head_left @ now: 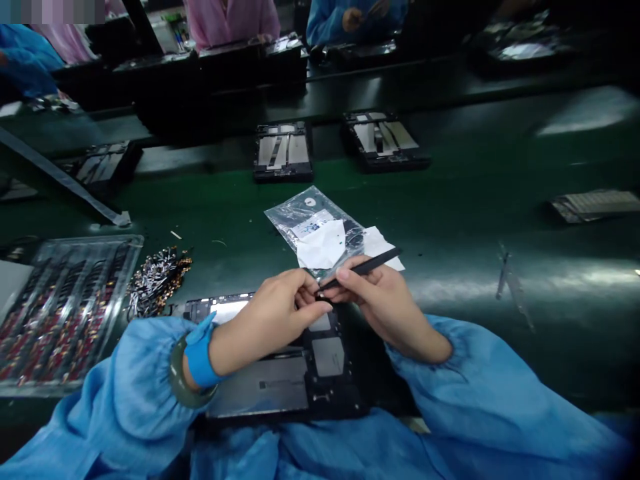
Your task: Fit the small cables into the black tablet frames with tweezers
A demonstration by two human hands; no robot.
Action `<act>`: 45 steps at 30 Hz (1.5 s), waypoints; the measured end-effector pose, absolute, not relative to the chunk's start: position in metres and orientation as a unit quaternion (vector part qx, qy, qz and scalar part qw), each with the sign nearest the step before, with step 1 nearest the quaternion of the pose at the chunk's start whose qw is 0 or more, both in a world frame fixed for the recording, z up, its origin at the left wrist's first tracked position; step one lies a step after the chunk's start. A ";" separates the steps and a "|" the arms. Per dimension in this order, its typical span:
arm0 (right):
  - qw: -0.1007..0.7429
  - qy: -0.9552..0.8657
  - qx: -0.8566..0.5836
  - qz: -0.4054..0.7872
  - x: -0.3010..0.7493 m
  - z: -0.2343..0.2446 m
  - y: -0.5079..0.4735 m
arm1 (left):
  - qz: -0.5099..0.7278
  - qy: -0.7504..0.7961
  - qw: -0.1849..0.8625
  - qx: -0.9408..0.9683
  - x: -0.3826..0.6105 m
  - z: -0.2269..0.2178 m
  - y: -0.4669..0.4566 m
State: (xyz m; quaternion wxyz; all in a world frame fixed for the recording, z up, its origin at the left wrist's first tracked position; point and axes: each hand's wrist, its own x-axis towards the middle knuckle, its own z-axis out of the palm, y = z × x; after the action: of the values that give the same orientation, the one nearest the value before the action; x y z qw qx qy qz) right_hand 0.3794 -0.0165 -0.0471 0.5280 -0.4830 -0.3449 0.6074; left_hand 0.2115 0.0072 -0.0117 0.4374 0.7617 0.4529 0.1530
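My right hand [373, 293] grips black tweezers [367, 265] whose tip points left to a tiny part pinched by my left hand [285, 307]. Both hands hover over an open black device [300, 380] with grey inner panels lying at the near edge of the green belt [475, 220]. Just beyond my fingers lies a clear plastic bag [315, 223] with a white label and white paper. My left wrist wears a blue strap and a greenish bangle.
A tray of small red and metal parts [60, 313] sits at the left, with a loose heap of parts [157, 277] beside it. Two open devices [283, 150] [383, 137] lie farther up the belt. People in pink and blue coats work across it.
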 end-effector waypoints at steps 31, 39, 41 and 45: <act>0.419 -0.568 -0.561 0.433 0.318 -0.059 0.000 | 0.211 0.713 0.261 0.615 0.030 -0.012 -0.040; 0.374 -0.634 -0.570 0.366 0.319 -0.066 -0.002 | 0.276 0.745 0.263 0.548 0.008 -0.020 -0.050; 0.367 -0.645 -0.576 0.342 0.319 -0.067 -0.002 | 0.288 0.757 0.244 0.534 0.005 -0.019 -0.051; 0.414 -0.540 -0.609 0.407 0.316 -0.058 -0.002 | 0.314 0.790 0.149 0.506 -0.012 -0.020 -0.053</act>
State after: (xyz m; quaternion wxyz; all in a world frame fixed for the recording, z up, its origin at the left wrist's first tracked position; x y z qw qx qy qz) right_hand 0.3161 -0.0025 -0.0580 0.4143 -0.6095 -0.5399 0.4068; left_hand -0.0119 -0.0530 -0.0202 0.1486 0.5055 0.7897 0.3143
